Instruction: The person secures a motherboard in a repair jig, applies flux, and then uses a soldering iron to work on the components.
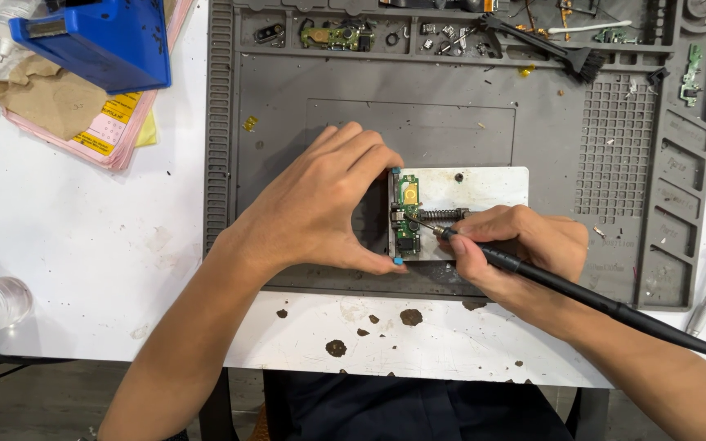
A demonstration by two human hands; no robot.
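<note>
Soldering at a small green circuit board (407,214) clamped in a silver metal holder plate (484,186) on the grey silicone work mat (418,106).

Left hand (320,204) curled around the plate's left edge, thumb and fingertips pressed against it, seemingly to steady it. Right hand (516,245) pinched a black-handled soldering iron (525,268) like a pen, its tip touching the board's middle. The narrow board carried a yellowish patch and sat upright at the plate's left end, near the white counter (83,229).
</note>
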